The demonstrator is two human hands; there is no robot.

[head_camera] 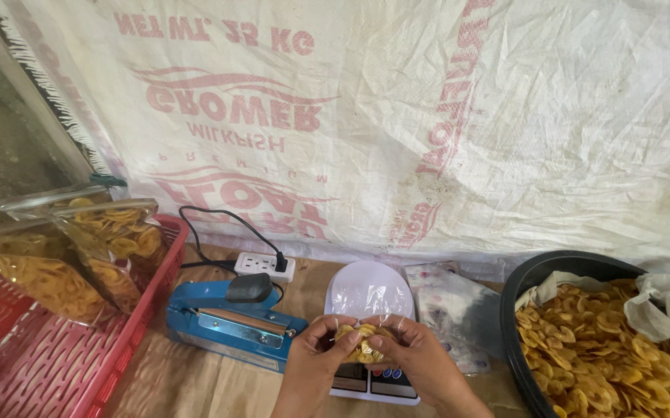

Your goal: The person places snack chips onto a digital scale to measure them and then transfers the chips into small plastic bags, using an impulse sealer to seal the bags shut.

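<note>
Over scale [369, 292], both hands hold chip bag [364, 342] upright.

Clear chip bags [80, 255] in red crate [56, 364], small clear bag [364, 340] held over scale, white red-printed sack [428, 116] behind

Both forearms reach forward, left hand [321, 346] and right hand [412, 350] meeting, fingers [340, 328] pinched together.

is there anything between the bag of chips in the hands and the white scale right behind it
Nothing visible. Both the left hand and right hand hold the small clear bag of chips directly over the front of the white scale, whose platform shows bare. The blue heat sealer sits off to the left.
</note>
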